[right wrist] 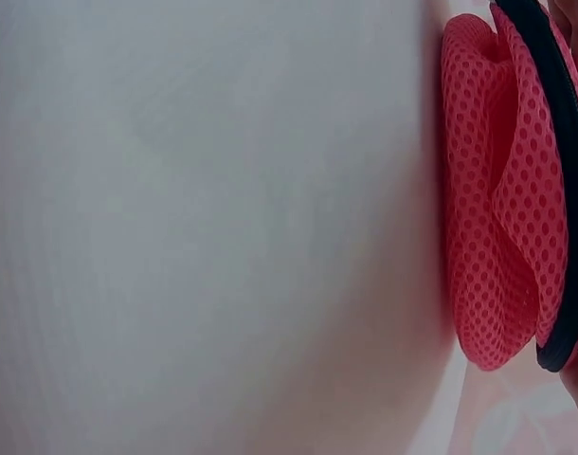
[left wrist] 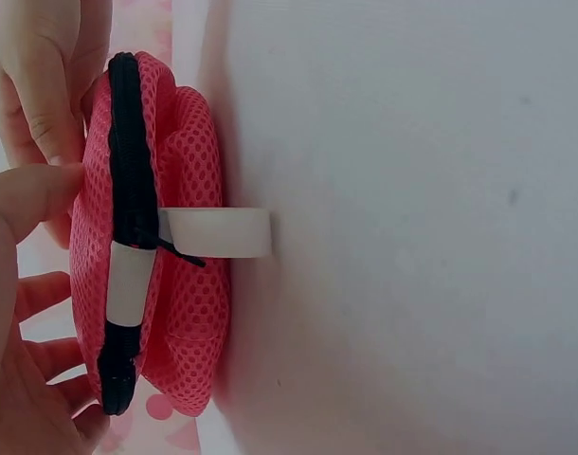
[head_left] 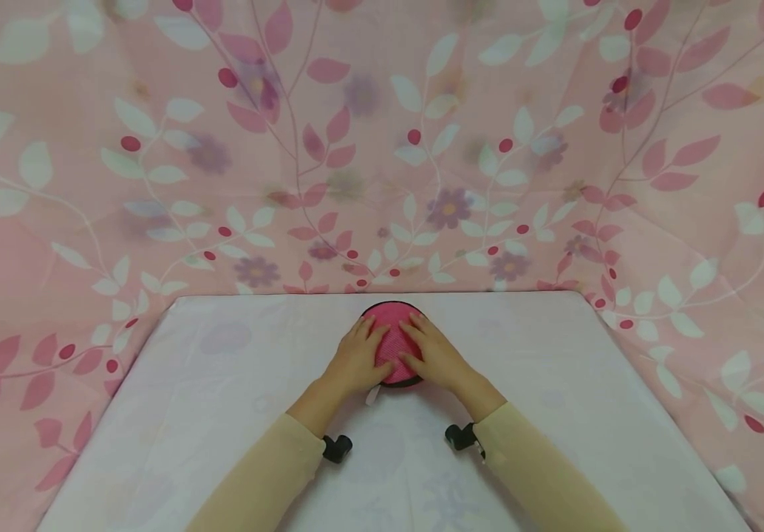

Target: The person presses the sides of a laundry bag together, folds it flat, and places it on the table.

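A round pink mesh pouch (head_left: 395,341) lies on the white-covered table near its far edge. Its black zipper (left wrist: 131,152) runs around the side, and a white tag (left wrist: 227,232) sticks out from it onto the cloth. My left hand (head_left: 355,357) rests on the left part of the pouch, fingers spread and thumb toward the middle. On the opposite side my right hand (head_left: 445,357) lies on top in the same way. In the right wrist view, the mesh underside (right wrist: 474,209) sags in folds against the table, and most of the right hand is out of frame.
The table (head_left: 236,414) has a pale patterned cloth. Pink floral fabric (head_left: 382,148) hangs behind the table and along both sides. A small black device (head_left: 338,448) sits at the left wrist, another (head_left: 460,436) at the right.
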The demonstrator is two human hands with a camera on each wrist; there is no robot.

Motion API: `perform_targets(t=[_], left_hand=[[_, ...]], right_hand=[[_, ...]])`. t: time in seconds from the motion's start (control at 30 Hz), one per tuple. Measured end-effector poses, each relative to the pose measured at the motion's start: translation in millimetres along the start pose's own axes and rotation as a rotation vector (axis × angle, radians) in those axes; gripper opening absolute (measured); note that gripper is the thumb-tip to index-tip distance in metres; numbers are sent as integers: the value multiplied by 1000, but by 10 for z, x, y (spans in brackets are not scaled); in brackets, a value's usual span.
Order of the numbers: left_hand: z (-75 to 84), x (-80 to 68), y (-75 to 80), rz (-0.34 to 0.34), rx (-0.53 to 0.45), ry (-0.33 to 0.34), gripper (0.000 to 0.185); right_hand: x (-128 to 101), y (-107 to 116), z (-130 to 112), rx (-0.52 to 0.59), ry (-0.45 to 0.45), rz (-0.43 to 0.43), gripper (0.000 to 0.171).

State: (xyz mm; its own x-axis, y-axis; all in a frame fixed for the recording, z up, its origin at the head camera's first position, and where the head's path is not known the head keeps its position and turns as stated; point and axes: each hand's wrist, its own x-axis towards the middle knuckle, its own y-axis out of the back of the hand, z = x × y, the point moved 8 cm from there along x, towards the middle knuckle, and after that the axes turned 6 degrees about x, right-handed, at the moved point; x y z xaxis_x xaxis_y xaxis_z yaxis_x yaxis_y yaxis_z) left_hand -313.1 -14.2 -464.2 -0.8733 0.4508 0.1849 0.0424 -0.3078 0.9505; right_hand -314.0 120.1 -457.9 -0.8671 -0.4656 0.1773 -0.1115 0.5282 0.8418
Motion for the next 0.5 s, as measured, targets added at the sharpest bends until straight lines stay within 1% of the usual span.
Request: perform_targets(t=[0.13, 0.23, 0.5], left_hand=[[-5, 0, -56, -30, -5, -10, 74], [-8, -8, -87, -49, -8, -16, 77], [-35, -6, -167, -115, 40, -4, 84]], right_hand=[[-22, -16, 64, 20, -30, -36, 65], [-31, -39, 97, 12, -29, -69, 67], [-31, -112, 134, -60, -3, -155, 72]])
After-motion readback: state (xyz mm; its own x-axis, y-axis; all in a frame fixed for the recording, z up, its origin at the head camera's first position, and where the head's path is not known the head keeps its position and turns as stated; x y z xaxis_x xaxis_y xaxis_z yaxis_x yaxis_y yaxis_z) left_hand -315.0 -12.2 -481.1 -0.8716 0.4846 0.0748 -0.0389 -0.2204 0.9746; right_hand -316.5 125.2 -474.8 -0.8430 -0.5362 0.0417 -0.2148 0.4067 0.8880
